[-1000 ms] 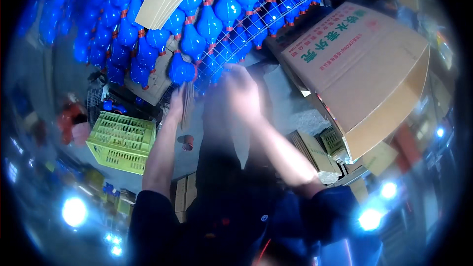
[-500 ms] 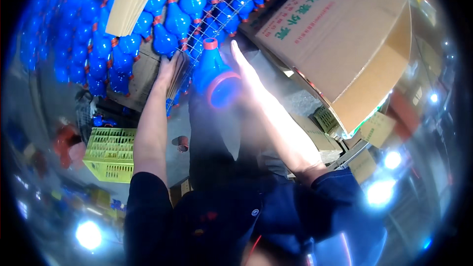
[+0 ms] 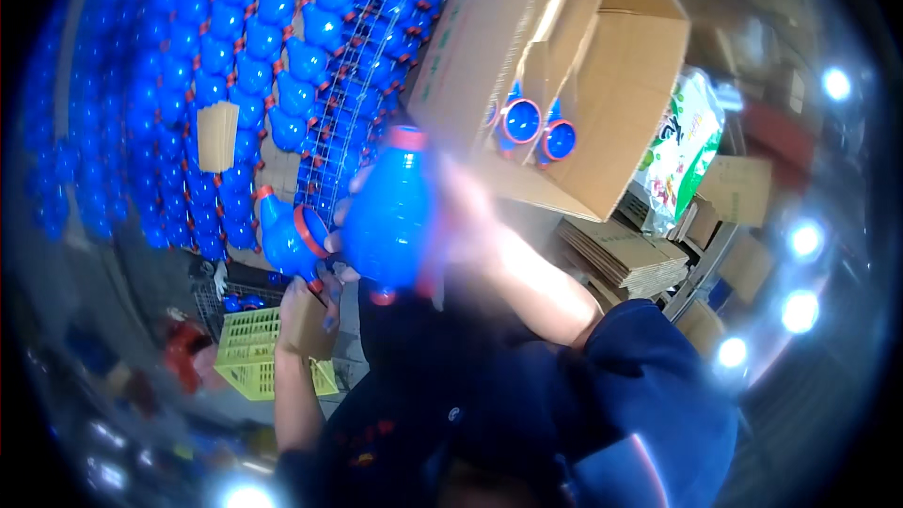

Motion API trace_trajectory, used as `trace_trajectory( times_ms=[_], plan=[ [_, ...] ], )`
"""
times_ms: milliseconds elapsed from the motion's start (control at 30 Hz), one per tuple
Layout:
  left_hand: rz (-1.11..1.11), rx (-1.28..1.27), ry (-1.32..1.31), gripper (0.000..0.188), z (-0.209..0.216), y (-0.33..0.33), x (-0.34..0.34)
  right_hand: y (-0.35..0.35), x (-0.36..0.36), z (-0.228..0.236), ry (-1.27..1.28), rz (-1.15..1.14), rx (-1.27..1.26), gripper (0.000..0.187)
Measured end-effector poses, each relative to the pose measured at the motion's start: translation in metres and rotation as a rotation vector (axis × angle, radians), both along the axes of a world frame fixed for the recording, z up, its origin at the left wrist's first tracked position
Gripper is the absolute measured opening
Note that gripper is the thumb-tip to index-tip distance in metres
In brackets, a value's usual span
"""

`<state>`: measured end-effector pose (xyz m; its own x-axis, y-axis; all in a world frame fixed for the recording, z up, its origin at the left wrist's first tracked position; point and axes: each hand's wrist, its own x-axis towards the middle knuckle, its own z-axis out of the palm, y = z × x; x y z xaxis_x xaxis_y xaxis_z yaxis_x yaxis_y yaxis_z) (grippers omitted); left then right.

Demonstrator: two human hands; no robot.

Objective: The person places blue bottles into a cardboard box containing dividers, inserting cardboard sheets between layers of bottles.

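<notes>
My right hand (image 3: 467, 218), blurred, is wrapped round a blue bottle-shaped plastic shell (image 3: 390, 216) with a red neck, held upright in front of me. Lower and to the left, my left hand (image 3: 293, 310) grips brown cardboard pieces (image 3: 318, 327). Just above it a second blue shell (image 3: 278, 237) with a red rim is tilted, its open end toward the right; whether my left fingers hold it I cannot tell. To the right an open cardboard box (image 3: 616, 118) contains blue red-rimmed shells (image 3: 520, 120) beside upright cardboard dividers (image 3: 576, 33).
Rows of stacked blue shells (image 3: 226, 52) fill the far left, beside a wire mesh panel (image 3: 362, 47). Cardboard strips (image 3: 217, 136) lie on them. A yellow-green plastic crate (image 3: 249, 348) stands near left. Flattened cardboard (image 3: 630, 259) and a printed plastic bag (image 3: 685, 141) are at right.
My left hand has come down and nearer with the cardboard pieces. My right hand has closed round a shell. The view has turned, and the box's inside now shows.
</notes>
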<state>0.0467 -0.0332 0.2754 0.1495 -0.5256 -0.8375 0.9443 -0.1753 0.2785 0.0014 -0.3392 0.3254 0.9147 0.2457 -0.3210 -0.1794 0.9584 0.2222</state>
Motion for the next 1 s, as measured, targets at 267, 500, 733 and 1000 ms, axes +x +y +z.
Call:
trace_trajectory(
  times_ms=[267,500,733,1000],
  plan=[
    [-0.101,0.003,-0.214,0.019,0.063,-0.118,0.011,-0.204,-0.026,-0.001,0.647,-0.188,-1.619,0.037],
    [-0.234,-0.075,-0.316,0.017,0.071,-0.17,0.01,-0.246,0.06,-0.125,0.559,0.609,-2.516,0.038],
    [-0.377,-0.088,-0.378,0.022,0.078,-0.21,0.006,-0.229,0.048,-0.165,0.55,0.392,-2.499,0.049],
    [-1.059,-0.298,-1.054,0.028,0.095,-0.3,0.013,-0.215,-0.048,0.051,0.413,0.018,-1.095,0.036]
  ],
)
